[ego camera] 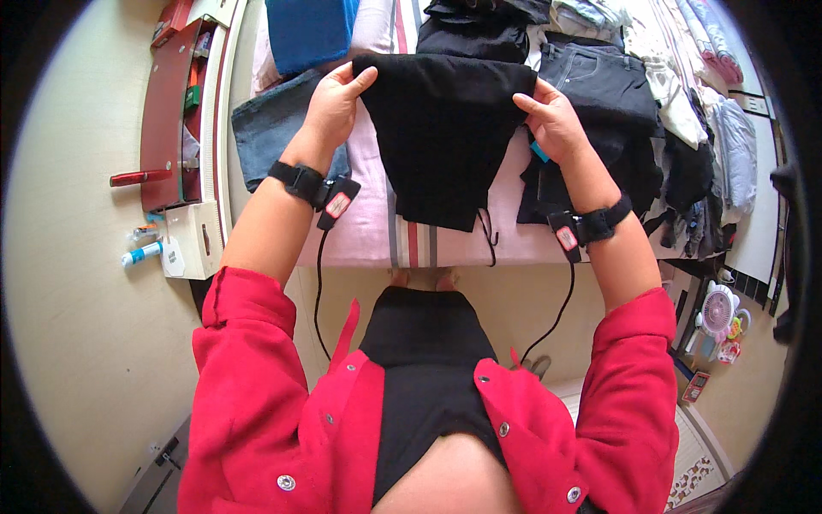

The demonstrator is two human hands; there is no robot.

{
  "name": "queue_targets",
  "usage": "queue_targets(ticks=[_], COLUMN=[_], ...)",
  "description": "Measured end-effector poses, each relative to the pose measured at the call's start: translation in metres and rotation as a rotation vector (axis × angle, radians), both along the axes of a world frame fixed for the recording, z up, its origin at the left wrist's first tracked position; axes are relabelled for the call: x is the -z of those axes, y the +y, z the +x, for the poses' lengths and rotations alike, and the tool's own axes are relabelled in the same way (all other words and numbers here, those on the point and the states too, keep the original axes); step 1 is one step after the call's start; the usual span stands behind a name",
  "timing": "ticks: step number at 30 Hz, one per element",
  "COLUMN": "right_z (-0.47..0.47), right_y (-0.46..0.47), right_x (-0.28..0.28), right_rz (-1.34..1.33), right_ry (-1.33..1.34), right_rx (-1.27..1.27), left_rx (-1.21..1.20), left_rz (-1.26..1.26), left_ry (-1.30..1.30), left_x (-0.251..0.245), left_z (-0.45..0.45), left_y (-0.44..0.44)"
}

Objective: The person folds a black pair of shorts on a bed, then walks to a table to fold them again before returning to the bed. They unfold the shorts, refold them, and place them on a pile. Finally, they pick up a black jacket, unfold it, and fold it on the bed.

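A black cloth garment (443, 135) is stretched between my two hands above the bed. My left hand (336, 99) pinches its far left corner between thumb and fingers. At the far right corner, my right hand (551, 119) grips it the same way. A thin black drawstring (489, 238) hangs from the garment's near edge over the pink striped bedspread (372, 238). Folded blue jeans (273, 128) lie left of the garment, partly behind my left forearm. Dark grey jeans (597, 83) lie just beyond my right hand.
Folded black clothes (478, 38) and a folded blue item (311, 32) lie at the far side. Several piled clothes (690, 160) cover the bed's right part. A dark red cabinet (168, 122) stands left; a small fan (717, 308) stands right.
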State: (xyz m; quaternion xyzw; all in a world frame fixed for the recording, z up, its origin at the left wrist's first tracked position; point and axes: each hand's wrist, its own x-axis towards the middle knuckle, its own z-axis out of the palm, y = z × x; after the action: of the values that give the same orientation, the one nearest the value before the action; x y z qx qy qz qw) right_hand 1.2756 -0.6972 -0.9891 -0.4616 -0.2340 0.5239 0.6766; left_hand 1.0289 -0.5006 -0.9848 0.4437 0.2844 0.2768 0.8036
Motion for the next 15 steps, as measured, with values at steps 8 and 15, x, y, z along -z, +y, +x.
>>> queue_targets(ticks=[8,15], right_z=[-0.023,-0.063], right_y=[-0.018,-0.076], right_x=[-0.134,-0.216], right_rz=[0.094,0.04], right_ry=[-0.059,-0.354], right_rx=[0.062,0.123], left_rx=[-0.096,-0.175], left_rz=[0.369,0.858], left_ry=[-0.011,0.311], left_x=[-0.123,-0.204], left_z=[-0.02,-0.073], left_y=[-0.023,-0.07])
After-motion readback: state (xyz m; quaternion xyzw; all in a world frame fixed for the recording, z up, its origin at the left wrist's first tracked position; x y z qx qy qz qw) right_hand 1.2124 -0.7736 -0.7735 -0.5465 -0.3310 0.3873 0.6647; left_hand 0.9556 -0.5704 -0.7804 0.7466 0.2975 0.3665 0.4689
